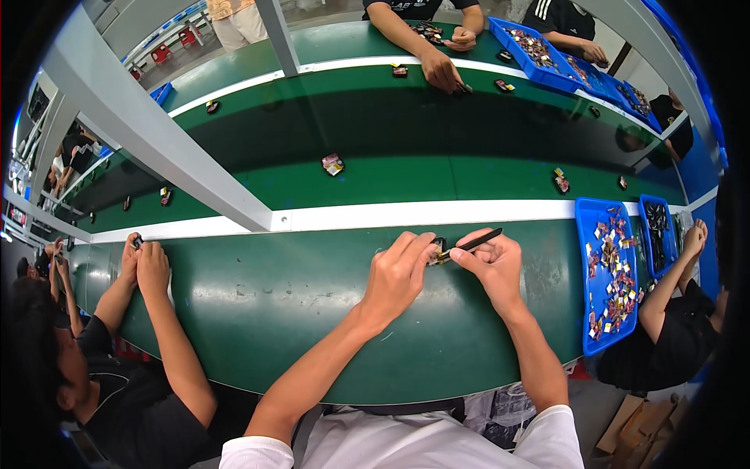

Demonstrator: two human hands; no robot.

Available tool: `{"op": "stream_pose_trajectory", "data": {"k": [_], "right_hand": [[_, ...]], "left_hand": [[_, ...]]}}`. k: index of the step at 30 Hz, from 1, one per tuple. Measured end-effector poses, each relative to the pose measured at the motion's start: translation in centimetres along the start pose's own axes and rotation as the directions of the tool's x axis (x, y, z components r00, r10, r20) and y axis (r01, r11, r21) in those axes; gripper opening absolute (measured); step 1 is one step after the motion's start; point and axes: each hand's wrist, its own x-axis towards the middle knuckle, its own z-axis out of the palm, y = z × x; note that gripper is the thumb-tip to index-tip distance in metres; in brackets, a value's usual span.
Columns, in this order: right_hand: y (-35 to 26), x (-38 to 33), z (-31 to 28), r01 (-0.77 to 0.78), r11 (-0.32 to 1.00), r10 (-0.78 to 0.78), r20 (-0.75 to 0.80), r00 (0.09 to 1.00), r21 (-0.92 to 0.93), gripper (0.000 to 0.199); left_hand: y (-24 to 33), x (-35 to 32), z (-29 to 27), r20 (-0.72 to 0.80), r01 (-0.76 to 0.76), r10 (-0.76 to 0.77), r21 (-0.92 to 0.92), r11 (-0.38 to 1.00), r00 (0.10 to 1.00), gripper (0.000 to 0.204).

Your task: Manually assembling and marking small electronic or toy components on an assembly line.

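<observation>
Bare left hand point(394, 273): fingertips pinched on small black-and-yellow part point(441, 245), which protrudes just right of them. Bare right hand point(498, 266): fingers closed round slim black stick-shaped tool point(480, 238), left end at part. Beyond: green conveyor belt point(391, 184).

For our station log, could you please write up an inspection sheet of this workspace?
Surface: green table, scuffed, with glare.
Job's things: small dark part; black stick-like tool; blue tray of small mixed pieces at right; beside it, smaller blue tray of black pieces.
Clutter: cardboard, low at right, off the table.
Hands: left hand holds the part; right hand grips the tool, pointed toward the part.
Cables: nothing seen.
Surroundings: white rail, then green strip with scattered items; co-workers at left, right and opposite.
</observation>
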Motion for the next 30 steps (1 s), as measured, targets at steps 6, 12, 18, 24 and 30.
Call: {"op": "stream_pose_trajectory", "data": {"k": [6,12,18,24,30], "right_hand": [[-1.5,0.0,0.3,-0.156,0.984,0.155,0.015,0.988,0.088,0.013],[-1.6,0.1,0.1,-0.199,0.977,0.199,0.013,0.980,0.077,0.012],[-1.4,0.3,0.1,-0.192,0.978,0.191,0.018,0.981,0.079,0.011],[-1.6,0.3,0.4,-0.182,0.978,0.182,0.014,0.983,0.098,0.012],[0.0,0.0,0.4,-0.054,0.990,0.059,-0.033,0.998,0.133,0.012]], "left_hand": [[0.0,0.0,-0.2,0.001,-0.021,0.021,0.006,1.000,1.000,0.013],[0.0,0.1,-0.1,-0.003,-0.024,0.024,0.003,1.000,1.000,0.013],[-0.1,0.2,-0.1,-0.010,-0.027,0.027,-0.004,1.000,1.000,0.012],[-0.7,0.2,-0.6,0.075,0.152,-0.142,-0.148,0.977,0.987,0.015],[-0.6,0.7,-1.4,0.331,0.516,-0.399,-0.470,0.716,0.855,0.024]]}}
